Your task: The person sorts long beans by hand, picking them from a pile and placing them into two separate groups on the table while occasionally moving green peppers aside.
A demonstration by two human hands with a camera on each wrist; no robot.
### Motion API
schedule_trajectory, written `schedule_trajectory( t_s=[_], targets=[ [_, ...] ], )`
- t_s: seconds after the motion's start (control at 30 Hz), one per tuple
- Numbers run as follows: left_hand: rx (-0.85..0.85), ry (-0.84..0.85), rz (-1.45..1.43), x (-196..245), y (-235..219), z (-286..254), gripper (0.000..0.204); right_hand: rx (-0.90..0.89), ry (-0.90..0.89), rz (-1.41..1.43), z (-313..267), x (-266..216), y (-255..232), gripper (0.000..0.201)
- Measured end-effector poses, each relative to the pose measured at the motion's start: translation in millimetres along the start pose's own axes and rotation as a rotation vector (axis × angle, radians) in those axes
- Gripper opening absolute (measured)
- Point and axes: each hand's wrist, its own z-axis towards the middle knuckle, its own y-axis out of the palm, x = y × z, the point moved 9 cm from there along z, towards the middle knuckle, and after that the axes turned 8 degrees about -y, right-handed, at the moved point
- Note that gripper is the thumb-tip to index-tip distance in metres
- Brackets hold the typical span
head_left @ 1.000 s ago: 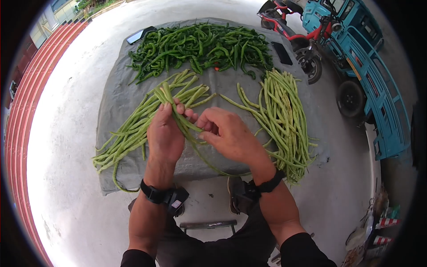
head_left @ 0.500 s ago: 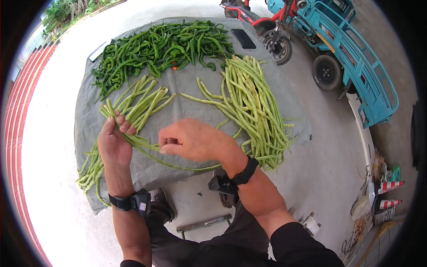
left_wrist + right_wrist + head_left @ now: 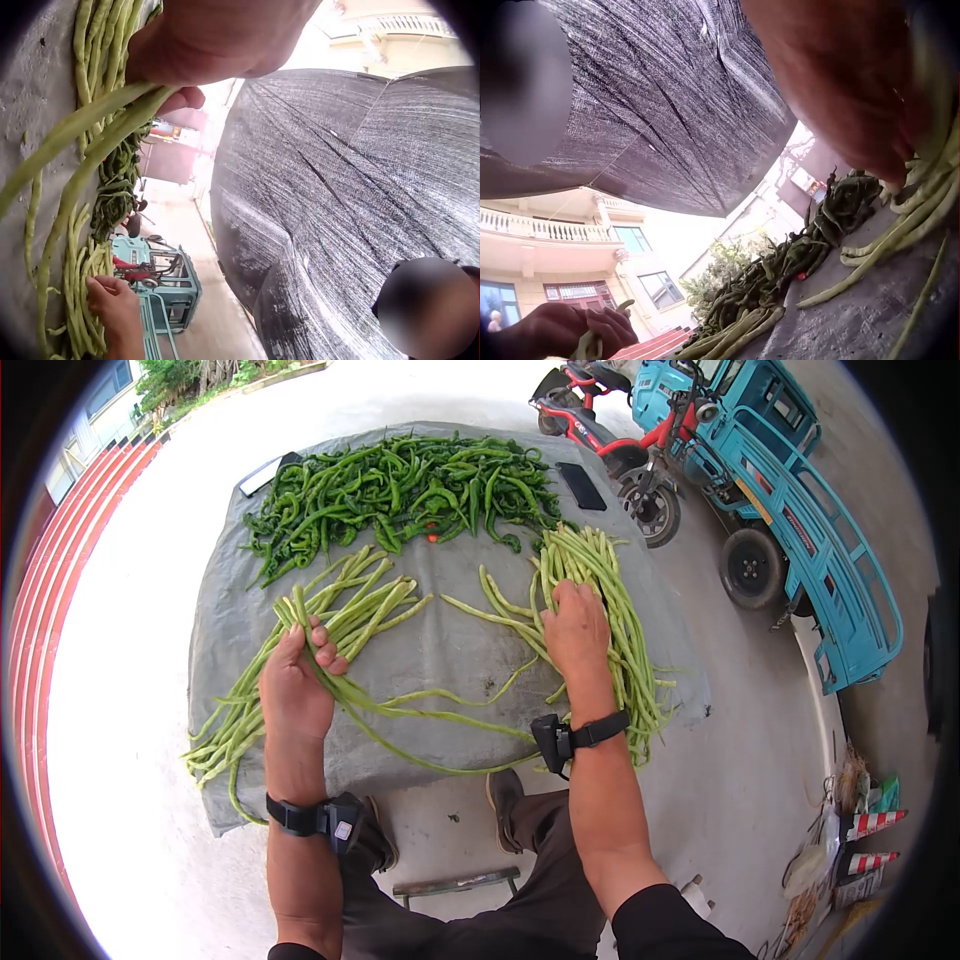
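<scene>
My left hand grips a few long green beans, their tails trailing right across the cloth toward my right forearm. Under and behind it spreads the left pile of long beans. My right hand is at the right pile of long beans, fingers curled down onto the upper beans. In the right wrist view the fingertips pinch in among the beans, partly hidden by the hand itself. The left wrist view shows two thick held beans running down from the left hand.
A heap of green peppers lies along the back of the grey cloth, with a red bit at its front. A black phone and a pale phone flank it. Blue tricycle stands right; a dark canopy hangs overhead.
My right hand has left the beans beside my left hand and moved right, onto the right pile. My left hand moved left with the head view's turn and still holds its beans.
</scene>
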Motion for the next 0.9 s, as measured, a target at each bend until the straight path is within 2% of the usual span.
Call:
schedule_trajectory(
  t_s=[0.17, 0.37, 0.43, 0.57, 0.67, 0.8, 0.83, 0.9],
  targets=[
    [0.037, 0.011, 0.042, -2.3, 4.9, -5.3, 0.021, -0.037, 0.008, -0.075, 0.3, 7.8, 15.1, 0.027],
    [0.073, 0.014, 0.088, -3.6, 14.1, -10.0, 0.025, 0.027, 0.019, -0.091, 5.6, 22.1, 22.7, 0.008],
    [0.074, 0.016, 0.096, -3.6, 13.4, -10.8, 0.027, 0.090, 0.029, -0.035, 9.2, 15.5, 6.6, 0.011],
    [0.052, 0.015, 0.076, -6.8, 18.0, -11.5, 0.026, 0.132, 0.014, 0.277, 14.3, -20.3, -34.1, 0.019],
    [0.036, 0.013, 0.080, -9.8, 19.6, -8.8, 0.024, 0.022, -0.005, 0.642, 8.3, -64.9, -45.3, 0.019],
    [0.007, 0.004, 0.091, -15.1, 23.9, -7.0, 0.021, -0.080, -0.168, 0.909, -3.2, -118.5, -44.6, 0.018],
    [-0.007, 0.005, 0.095, -16.4, 23.8, -6.1, 0.021, -0.045, -0.265, 0.970, -6.0, -130.3, -44.3, 0.019],
    [0.002, 0.007, 0.117, -18.0, 24.2, -6.4, 0.020, -0.065, -0.298, 1.033, -13.1, -150.4, -44.4, 0.021]
  ],
)
